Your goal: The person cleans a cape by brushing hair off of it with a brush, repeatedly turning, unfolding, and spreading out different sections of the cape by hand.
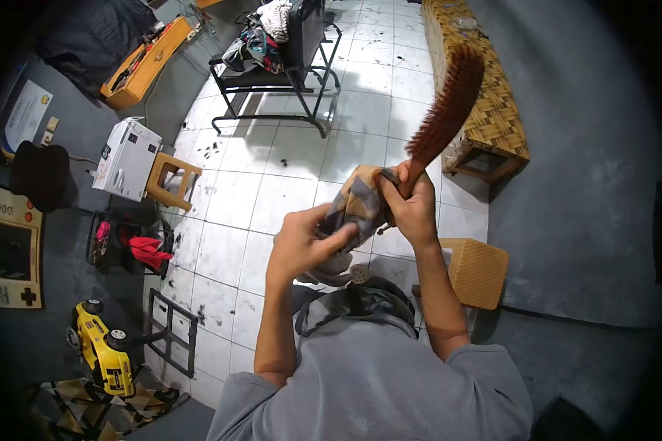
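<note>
My right hand (415, 209) is wrapped round the handle of a long curved brush (449, 106) with reddish-brown bristles. The brush tilts up and away to the right. Bunched against the same hand is a checked cloth (357, 198) in tan, grey and dark patches, with the right thumb lying on its edge. From the other side my left hand (305, 239) grips the cloth, its thumb across the front and its fingertips partly hidden by the fabric. Below the hands, a grey round-ended object (338, 278) shows only in part.
Dark hair clumps litter the white tile floor (265, 198). A black-framed chair (272, 88) holds clothes. Woven-topped bench (485, 95) and wicker stool (478, 273) stand on the right. On the left are a wooden stool (173, 180), a white box (127, 158) and a yellow toy car (103, 345).
</note>
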Demonstrator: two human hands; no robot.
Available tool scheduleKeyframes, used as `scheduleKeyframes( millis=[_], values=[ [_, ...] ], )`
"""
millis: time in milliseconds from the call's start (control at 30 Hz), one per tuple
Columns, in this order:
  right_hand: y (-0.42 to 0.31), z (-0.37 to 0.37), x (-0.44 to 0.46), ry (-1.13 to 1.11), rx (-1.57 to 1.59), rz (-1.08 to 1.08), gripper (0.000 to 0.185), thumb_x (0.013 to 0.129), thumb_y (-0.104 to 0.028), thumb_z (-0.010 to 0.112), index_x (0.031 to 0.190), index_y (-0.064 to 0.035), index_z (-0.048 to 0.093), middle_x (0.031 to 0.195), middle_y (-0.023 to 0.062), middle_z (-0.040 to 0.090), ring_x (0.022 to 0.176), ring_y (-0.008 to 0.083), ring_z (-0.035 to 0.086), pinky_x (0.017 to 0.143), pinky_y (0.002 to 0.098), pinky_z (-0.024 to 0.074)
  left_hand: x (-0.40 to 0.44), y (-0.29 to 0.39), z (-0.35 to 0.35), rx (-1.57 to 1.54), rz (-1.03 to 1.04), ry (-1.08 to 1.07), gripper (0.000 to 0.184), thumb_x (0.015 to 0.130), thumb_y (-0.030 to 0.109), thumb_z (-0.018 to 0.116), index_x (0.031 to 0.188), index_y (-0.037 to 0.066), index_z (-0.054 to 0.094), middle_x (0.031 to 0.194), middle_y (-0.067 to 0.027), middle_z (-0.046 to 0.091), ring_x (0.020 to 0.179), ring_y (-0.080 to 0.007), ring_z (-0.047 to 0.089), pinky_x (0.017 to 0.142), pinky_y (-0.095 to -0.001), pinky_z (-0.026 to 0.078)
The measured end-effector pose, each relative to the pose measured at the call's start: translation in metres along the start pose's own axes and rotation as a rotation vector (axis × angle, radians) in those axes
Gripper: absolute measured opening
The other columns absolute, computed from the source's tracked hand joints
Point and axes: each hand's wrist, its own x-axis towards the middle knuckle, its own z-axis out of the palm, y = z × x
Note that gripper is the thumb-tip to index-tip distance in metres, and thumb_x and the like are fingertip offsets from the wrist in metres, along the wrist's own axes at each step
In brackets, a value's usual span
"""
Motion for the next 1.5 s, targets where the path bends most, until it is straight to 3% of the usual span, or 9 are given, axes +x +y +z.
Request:
scheduleKeyframes(
  millis=[233, 400, 500, 600, 767, 1033, 1167, 1267, 1500],
  values=[
    [-0.029, -0.012, -0.021, -0.059, 0.117, 0.129, 0.032, 0.097, -0.029, 0.039, 0.081, -0.0013, 0.043, 0.057, 0.0054, 0.047, 0.048, 0.0150, 0.049, 0.048, 0.0298, 0.0405, 0.020, 0.018, 0.009, -0.002, -0.010, 0.229, 0.012, 0.087, 0.005, 0.053, 0.082, -0.005, 0.058, 0.052, -0.0012, 0.047, 0.049, -0.0053, 0.041, 0.044, -0.0234, 0.033],
    [0.040, 0.019, -0.070, -0.167, -0.318, -0.087, 0.036, 0.096, -0.033, 0.038, 0.098, 0.0019, 0.047, 0.076, 0.0206, 0.061, 0.066, 0.0377, 0.060, 0.057, 0.0455, 0.0445, 0.026, 0.044, 0.013, 0.098, 0.311, 0.291, 0.013, 0.091, 0.004, 0.048, 0.099, -0.003, 0.056, 0.071, -0.0064, 0.057, 0.064, -0.0105, 0.052, 0.058, -0.0266, 0.043],
    [0.176, -0.005, -0.125, -0.512, -0.558, 0.456, 0.035, 0.095, -0.031, 0.040, 0.120, -0.0077, 0.046, 0.099, 0.0319, 0.055, 0.080, 0.0468, 0.056, 0.066, 0.0530, 0.0445, 0.023, 0.057, 0.001, -0.202, 0.343, 0.487, 0.022, 0.094, 0.008, 0.046, 0.111, -0.004, 0.054, 0.096, -0.0069, 0.061, 0.087, -0.0116, 0.055, 0.075, -0.0229, 0.044],
    [0.295, -0.077, -0.199, -0.897, -0.938, 0.279, 0.031, 0.094, -0.026, 0.036, 0.115, -0.0071, 0.048, 0.081, 0.0275, 0.060, 0.082, 0.0461, 0.057, 0.070, 0.0520, 0.0447, 0.015, 0.055, -0.023, -0.416, 0.309, 0.552, 0.024, 0.095, 0.015, 0.047, 0.111, -0.001, 0.055, 0.099, -0.0071, 0.061, 0.088, -0.0099, 0.057, 0.077, -0.0222, 0.045],
    [0.294, -0.108, -0.202, -0.631, -1.034, 0.736, 0.048, 0.095, -0.035, 0.030, 0.095, 0.0011, 0.061, 0.080, 0.0267, 0.062, 0.088, 0.0431, 0.059, 0.077, 0.0506, 0.0447, 0.010, 0.057, -0.044, -0.440, 0.189, 0.710, 0.025, 0.095, 0.018, 0.049, 0.110, -0.001, 0.055, 0.096, -0.0062, 0.061, 0.086, -0.0104, 0.057, 0.077, -0.0231, 0.046],
    [0.055, -0.003, -0.060, -0.298, 0.391, 0.634, 0.047, 0.098, -0.044, 0.029, 0.097, 0.0000, 0.048, 0.065, 0.0029, 0.052, 0.058, 0.0216, 0.054, 0.056, 0.0335, 0.0437, 0.023, 0.049, -0.009, -0.162, 0.187, 0.508, 0.028, 0.095, 0.017, 0.048, 0.114, -0.003, 0.055, 0.104, -0.0063, 0.060, 0.094, -0.0101, 0.054, 0.085, -0.0226, 0.040],
    [0.049, 0.048, -0.063, -0.310, 0.119, -0.036, 0.054, 0.098, -0.044, 0.024, 0.107, 0.0019, 0.050, 0.075, 0.0133, 0.054, 0.068, 0.0214, 0.054, 0.065, 0.0302, 0.0426, 0.021, 0.064, 0.001, -0.162, 0.252, 0.506, 0.027, 0.096, 0.013, 0.046, 0.114, -0.004, 0.054, 0.093, -0.0035, 0.059, 0.087, -0.0076, 0.051, 0.076, -0.0195, 0.041],
    [0.110, 0.030, -0.091, -0.590, -0.249, 0.316, 0.047, 0.097, -0.042, 0.028, 0.113, -0.0032, 0.051, 0.095, 0.0252, 0.058, 0.084, 0.0420, 0.057, 0.074, 0.0437, 0.0447, 0.015, 0.077, -0.013, -0.447, 0.281, 0.573, 0.027, 0.095, 0.014, 0.049, 0.116, -0.002, 0.053, 0.097, -0.0050, 0.060, 0.087, -0.0081, 0.055, 0.078, -0.0209, 0.043],
    [0.342, -0.147, -0.262, -1.159, -1.028, 0.734, 0.049, 0.085, -0.042, 0.043, 0.112, -0.0031, 0.055, 0.094, 0.0297, 0.060, 0.090, 0.0445, 0.058, 0.078, 0.0488, 0.0459, -0.006, 0.083, -0.074, -0.620, 0.345, 0.935, 0.028, 0.094, 0.016, 0.048, 0.119, 0.003, 0.050, 0.107, -0.0096, 0.059, 0.088, -0.0151, 0.060, 0.074, -0.0290, 0.051]
  ],
)
